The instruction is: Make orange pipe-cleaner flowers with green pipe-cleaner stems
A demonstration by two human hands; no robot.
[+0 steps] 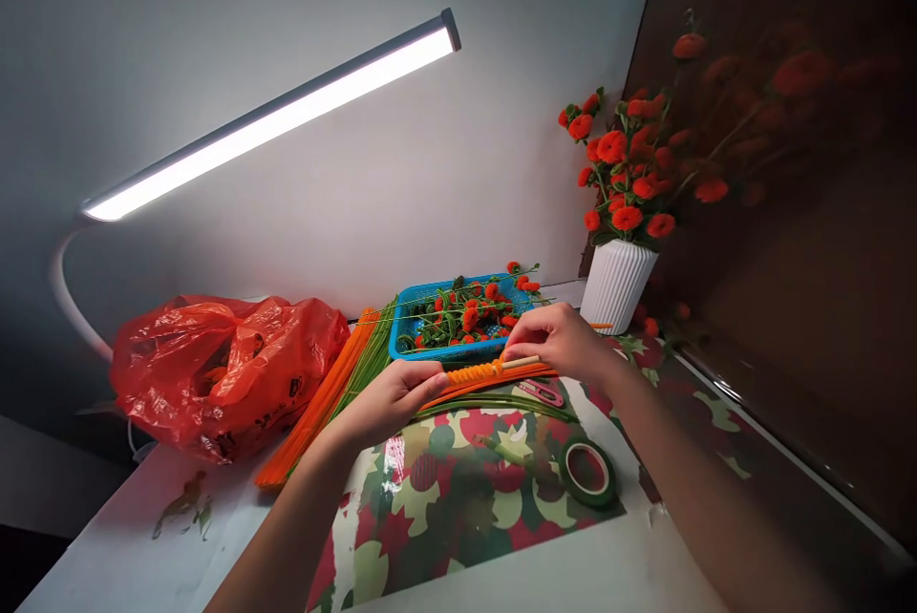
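A thin wooden stick [522, 362] lies level between my two hands, with an orange pipe cleaner [471, 373] coiled tightly around its middle. My left hand [401, 393] is closed on the left end of the stick, thumb and fingers pinched together at the coil's edge. At the coil's right end, my right hand [563, 341] pinches the pipe cleaner, while the stick's bare end sticks out below the palm. Beneath the hands lie loose green stems [494, 403] and a pink hair clip [543, 391]. A green tape roll [587, 473] rests closer to me.
Behind the hands stands a blue basket [396, 336] of small orange flowers. Orange pipe cleaners [322, 403] and green pipe cleaners [373, 350] lie beside a red plastic bag [222, 374]. A white vase [620, 288] holds orange flowers at right. A lamp [279, 121] shines overhead.
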